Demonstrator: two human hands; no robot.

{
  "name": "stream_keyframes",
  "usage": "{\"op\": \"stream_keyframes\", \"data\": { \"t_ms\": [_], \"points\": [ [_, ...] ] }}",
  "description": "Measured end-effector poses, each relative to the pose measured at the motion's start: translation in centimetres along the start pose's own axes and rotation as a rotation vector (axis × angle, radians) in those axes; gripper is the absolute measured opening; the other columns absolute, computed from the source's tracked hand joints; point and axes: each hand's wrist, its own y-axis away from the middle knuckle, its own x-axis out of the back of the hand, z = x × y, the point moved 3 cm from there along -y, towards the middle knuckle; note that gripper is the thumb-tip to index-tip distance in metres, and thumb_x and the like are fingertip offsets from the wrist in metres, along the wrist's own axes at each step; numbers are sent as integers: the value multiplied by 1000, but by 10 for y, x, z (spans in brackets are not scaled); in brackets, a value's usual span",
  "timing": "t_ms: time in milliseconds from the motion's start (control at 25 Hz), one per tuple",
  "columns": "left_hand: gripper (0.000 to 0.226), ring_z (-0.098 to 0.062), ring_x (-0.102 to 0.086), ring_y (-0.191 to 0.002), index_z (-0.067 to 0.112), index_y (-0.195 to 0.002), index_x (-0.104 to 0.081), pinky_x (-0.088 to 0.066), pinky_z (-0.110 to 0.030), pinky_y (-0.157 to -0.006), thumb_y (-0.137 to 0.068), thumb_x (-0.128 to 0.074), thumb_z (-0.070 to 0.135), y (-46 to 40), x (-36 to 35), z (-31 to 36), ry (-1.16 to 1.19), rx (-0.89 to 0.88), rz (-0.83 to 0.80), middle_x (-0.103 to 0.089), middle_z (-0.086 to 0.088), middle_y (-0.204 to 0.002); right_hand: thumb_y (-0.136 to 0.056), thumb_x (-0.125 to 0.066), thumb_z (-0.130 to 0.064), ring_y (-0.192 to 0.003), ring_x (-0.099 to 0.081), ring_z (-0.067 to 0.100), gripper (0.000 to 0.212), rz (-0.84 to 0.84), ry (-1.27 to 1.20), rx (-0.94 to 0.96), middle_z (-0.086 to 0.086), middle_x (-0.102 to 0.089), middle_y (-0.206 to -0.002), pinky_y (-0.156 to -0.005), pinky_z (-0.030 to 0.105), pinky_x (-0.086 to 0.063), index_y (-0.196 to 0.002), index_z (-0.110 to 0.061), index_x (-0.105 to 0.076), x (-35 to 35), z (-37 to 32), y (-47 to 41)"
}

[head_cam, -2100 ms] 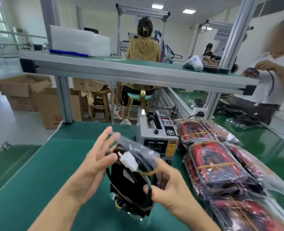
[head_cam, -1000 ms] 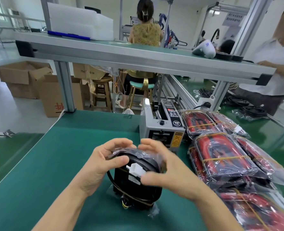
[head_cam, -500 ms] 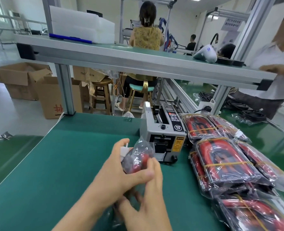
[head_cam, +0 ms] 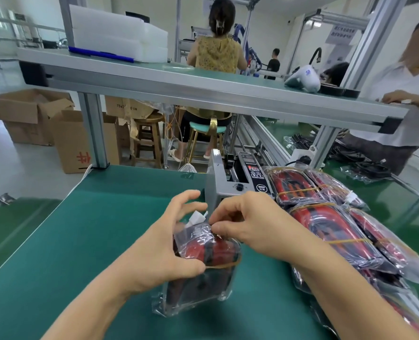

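Watching this packing bench right now. The bagged cable bundle (head_cam: 213, 251) is propped on its lower edge on the green mat (head_cam: 80, 241), near the front and between both hands. The left hand (head_cam: 164, 244) wraps it from 9 o'clock, with the thumb pressed on the film by the rubber band (head_cam: 225, 265). The right hand (head_cam: 247, 224) comes in from 2 o'clock and pinches the loose film at the top, next to a white connector (head_cam: 195, 217) poking out.

My guess is it's pretty light, with a springy coil inside and slick, crinkly plastic outside. I'd grab it around the banded middle, because the film alone will probably just slide or stretch. It doesn't look fragile, though that connector could snag the bag.

The mat looks flat and a bit grippy, so it's fine for setting things down. The grey tape dispenser (head_cam: 237, 186) sits just behind at 12 o'clock. A pile of finished bags (head_cam: 326, 229) crowds in at 3 o'clock, quite near. There's an aluminium shelf (head_cam: 179, 84) overhead and cardboard boxes (head_cam: 31, 114) on the floor at 10 o'clock. One worker (head_cam: 218, 55) sits on a stool at 12, and another (head_cam: 400, 99) stands at 2.
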Motion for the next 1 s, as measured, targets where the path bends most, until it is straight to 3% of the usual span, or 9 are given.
{"op": "stream_keyframes", "data": {
  "t_ms": [40, 160, 280, 400, 560, 680, 800, 880, 1000],
  "points": [
    [89, -5, -59, -110, 49, -130, -32, -54, -26, -85, -61, -81, 24, 2, -2, 1, -65, -32, 44, -48, 28, -128, -85, -72, -26, -55, -53, -3, 4, -20, -5, -10, -11, -64, -62, -60, 20, -44, -82, -23, -73, 1, 0, -2],
    [73, -12, -63, -105, 45, -119, -40, -53, -39, -88, -59, -82, 37, 6, -13, 4, -98, -58, 123, -55, 22, -121, -87, -68, -28, -50, -49, -2, 10, -42, 71, 25, -11, -59, -57, -55, 18, -37, -78, -23, -70, 1, -1, -5],
    [63, -4, -60, -108, 50, -109, -41, -51, -26, -89, -59, -79, 39, 5, -16, 7, -90, -80, 116, -57, 27, -121, -92, -58, -22, -51, -42, 0, 17, -95, -18, 57, -10, -51, -58, -55, 20, -32, -78, -15, -63, -6, -3, 2],
    [63, -4, -63, -106, 46, -107, -43, -51, -26, -88, -57, -82, 43, 1, -10, 7, -67, -64, 128, -59, 23, -122, -94, -55, -15, -65, -42, 2, 18, -141, -267, 116, -12, -51, -67, -68, 21, -34, -77, -14, -57, -16, -1, 17],
    [63, 2, -55, -118, 41, -105, -44, -48, -23, -95, -58, -85, 39, 2, -9, 5, -51, -66, 116, -54, 28, -130, -95, -57, -24, -86, -48, 8, 10, -59, -55, 359, -10, -55, -84, -85, 24, -30, -84, -23, -57, -17, 6, 41],
    [63, 1, -58, -114, 42, -104, -44, -49, -19, -91, -56, -84, 33, 4, -11, 3, -47, -63, 120, -53, 30, -130, -84, -70, -32, -82, -58, 11, 13, 74, -264, 210, -7, -62, -84, -79, 26, -44, -92, -30, -59, -8, 10, 39],
    [64, -2, -58, -115, 40, -104, -42, -48, -23, -92, -56, -83, 29, 2, -11, 3, -24, -52, 114, -54, 28, -130, -82, -67, -46, -75, -56, 7, 15, 207, -46, 98, -7, -59, -78, -74, 29, -46, -95, -38, -68, -18, -2, 25],
    [67, -4, -59, -114, 38, -106, -40, -47, -29, -92, -57, -83, 26, 1, -10, 3, -22, -52, 97, -57, 24, -129, -84, -66, -41, -79, -57, 9, 12, 217, 74, 80, -7, -60, -80, -77, 34, -47, -89, -32, -73, -19, -15, 15],
    [71, -13, -63, -105, 38, -111, -36, -52, -30, -86, -60, -83, 22, 1, -10, 5, -52, -71, 49, -63, 17, -121, -82, -69, -28, -75, -61, 10, 7, 78, 18, 14, -4, -68, -78, -76, 35, -51, -77, -25, -73, -10, -13, 2]
  ]
}}
